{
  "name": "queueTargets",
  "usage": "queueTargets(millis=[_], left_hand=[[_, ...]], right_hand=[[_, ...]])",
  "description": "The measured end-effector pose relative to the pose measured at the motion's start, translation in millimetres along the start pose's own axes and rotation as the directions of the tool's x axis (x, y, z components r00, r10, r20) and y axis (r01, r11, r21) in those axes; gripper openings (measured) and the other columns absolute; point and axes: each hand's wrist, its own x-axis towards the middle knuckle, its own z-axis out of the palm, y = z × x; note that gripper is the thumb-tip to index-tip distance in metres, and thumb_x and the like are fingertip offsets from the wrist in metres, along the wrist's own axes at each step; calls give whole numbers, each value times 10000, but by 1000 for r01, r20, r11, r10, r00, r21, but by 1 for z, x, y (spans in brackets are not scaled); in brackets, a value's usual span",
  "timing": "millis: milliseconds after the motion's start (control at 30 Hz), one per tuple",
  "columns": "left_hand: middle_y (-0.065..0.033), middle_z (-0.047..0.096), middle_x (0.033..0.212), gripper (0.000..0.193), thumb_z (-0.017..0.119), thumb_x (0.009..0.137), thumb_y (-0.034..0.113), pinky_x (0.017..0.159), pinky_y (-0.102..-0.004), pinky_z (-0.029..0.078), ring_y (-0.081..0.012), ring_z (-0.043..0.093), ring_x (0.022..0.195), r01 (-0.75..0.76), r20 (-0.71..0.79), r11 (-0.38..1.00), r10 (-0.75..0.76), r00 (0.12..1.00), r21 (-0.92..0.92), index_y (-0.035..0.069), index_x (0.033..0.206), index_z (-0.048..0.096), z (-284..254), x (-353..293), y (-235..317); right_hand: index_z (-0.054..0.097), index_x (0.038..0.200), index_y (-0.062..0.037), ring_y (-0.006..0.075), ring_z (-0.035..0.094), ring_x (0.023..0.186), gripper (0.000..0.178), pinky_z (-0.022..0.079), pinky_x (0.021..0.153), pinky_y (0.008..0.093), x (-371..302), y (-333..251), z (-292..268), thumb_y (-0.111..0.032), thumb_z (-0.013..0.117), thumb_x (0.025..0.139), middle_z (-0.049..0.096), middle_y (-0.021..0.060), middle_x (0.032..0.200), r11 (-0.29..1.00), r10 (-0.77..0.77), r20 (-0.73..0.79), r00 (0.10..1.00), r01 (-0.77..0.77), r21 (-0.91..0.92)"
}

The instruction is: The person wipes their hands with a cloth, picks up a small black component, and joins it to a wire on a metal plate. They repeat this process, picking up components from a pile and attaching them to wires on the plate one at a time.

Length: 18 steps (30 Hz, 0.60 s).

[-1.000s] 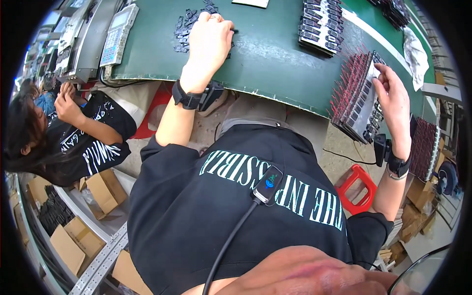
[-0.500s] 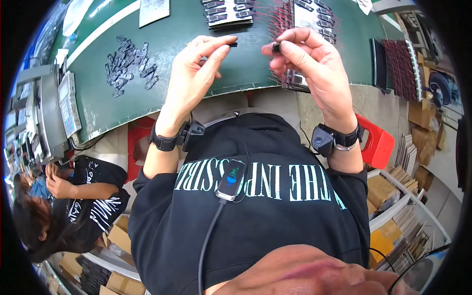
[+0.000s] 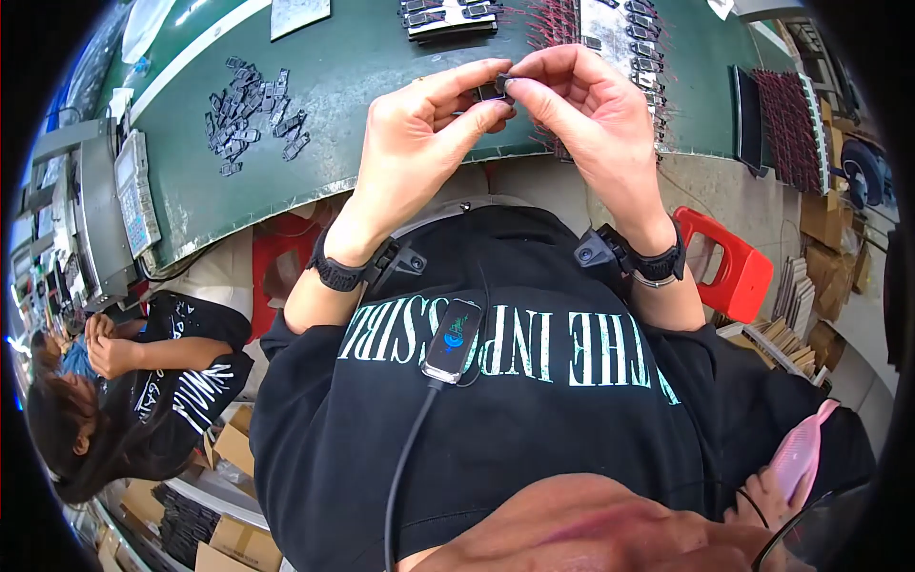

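Note:
Over the near edge of the green table (image 3: pixel 357 105), my two hands meet. Between the thumb and fingers of my left hand (image 3: pixel 410 143) is a small black rectangular part (image 3: pixel 489 92). My right hand (image 3: pixel 596 119) pinches a small black piece (image 3: pixel 503 82) that touches or overlaps the left one. Fingertips cover much of both, so I cannot tell whether they are joined. To the left of my hands lies a loose pile of small black-and-grey parts (image 3: pixel 250 110). Beyond them, a pale block (image 3: pixel 453 27) carries several similar black parts.
A board (image 3: pixel 610 19) with black parts and red wires lies behind my right hand. More red-wired parts (image 3: pixel 786 124) stand at the right edge. A grey machine (image 3: pixel 105 200) and a co-worker (image 3: pixel 143 372) are at left. Another person's hand (image 3: pixel 758 500) shows lower right beside something pink.
My hands have come together, bringing the two black pieces into contact or overlap. Another person with a pink item has come into view at the lower right.

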Motion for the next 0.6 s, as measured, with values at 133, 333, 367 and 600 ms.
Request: queueTargets(millis=[133, 333, 367, 600], left_hand=[[-97, 743, 1073, 374, 689, 928, 30, 828, -239, 577, -121, 712, 948, 12, 20, 1000, -12, 1000, 24, 9, 1299, 636, 0, -2, -2], [-85, 749, 1042, 382, 675, 938, 32, 813, -246, 583, -118, 712, 943, -42, 71, 998, 39, 997, 51, 9, 1316, 621, 3, -3, -4], [-83, 751, 1027, 390, 672, 940, 32, 802, -247, 585, -115, 712, 927, -53, 89, 997, 48, 995, 61, 17, 1325, 616, 3, -4, -3], [-82, 751, 939, 460, 657, 942, 29, 754, -259, 590, -103, 710, 837, -64, 173, 990, 42, 984, 123, 74, 1392, 569, 8, -13, -5]], right_hand=[[681, 1088, -1, 40, 604, 812, 150, 499, 740, 188, -5, 0, 1, -59, 668, 951, 675, -8, 945, 998, -7, 7, 1000, 8, -66], [697, 1043, 5, 56, 624, 800, 118, 516, 731, 210, -9, -1, -2, -45, 668, 940, 690, 6, 949, 917, -147, 10, 989, 140, -373], [696, 1037, 6, 63, 630, 796, 115, 520, 729, 217, -11, -1, -3, -41, 668, 936, 691, 11, 942, 902, -180, 26, 983, 175, -393], [693, 1013, 8, 92, 652, 793, 101, 528, 720, 236, -26, -5, -9, -23, 665, 922, 685, 36, 895, 806, -279, 93, 956, 285, -519]])
